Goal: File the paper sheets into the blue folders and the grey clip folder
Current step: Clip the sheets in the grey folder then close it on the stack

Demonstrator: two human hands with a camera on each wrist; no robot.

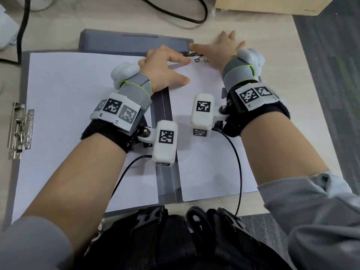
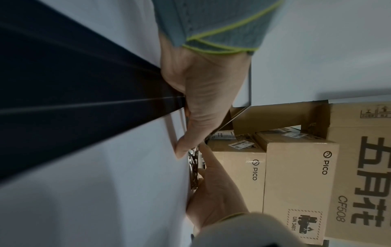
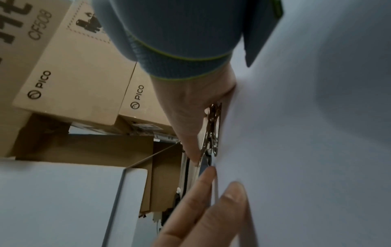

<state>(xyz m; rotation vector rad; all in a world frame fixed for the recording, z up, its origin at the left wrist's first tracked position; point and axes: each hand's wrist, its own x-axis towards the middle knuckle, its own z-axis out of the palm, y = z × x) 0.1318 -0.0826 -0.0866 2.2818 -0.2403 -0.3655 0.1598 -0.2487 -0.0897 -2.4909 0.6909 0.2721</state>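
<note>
we are pressing flat fingers of left hand (image 1: 163, 69) and right hand (image 1: 218, 49) on the paper sheet (image 1: 206, 137) lying in the open grey clip folder (image 1: 167, 184).

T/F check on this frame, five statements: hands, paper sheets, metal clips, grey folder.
1. White paper sheets lie on both halves of the open grey clip folder. True; a left sheet and a right sheet.
2. The left hand is lifted clear of the paper. False; its straight fingers rest on the right sheet's top edge.
3. The right hand lies by the silver metal clip at the right sheet's top. True.
4. The second metal clip at the folder's left edge is gripped by a hand. False; no hand is near it.
5. A black cable lies on the table beyond the folder. True.
</note>
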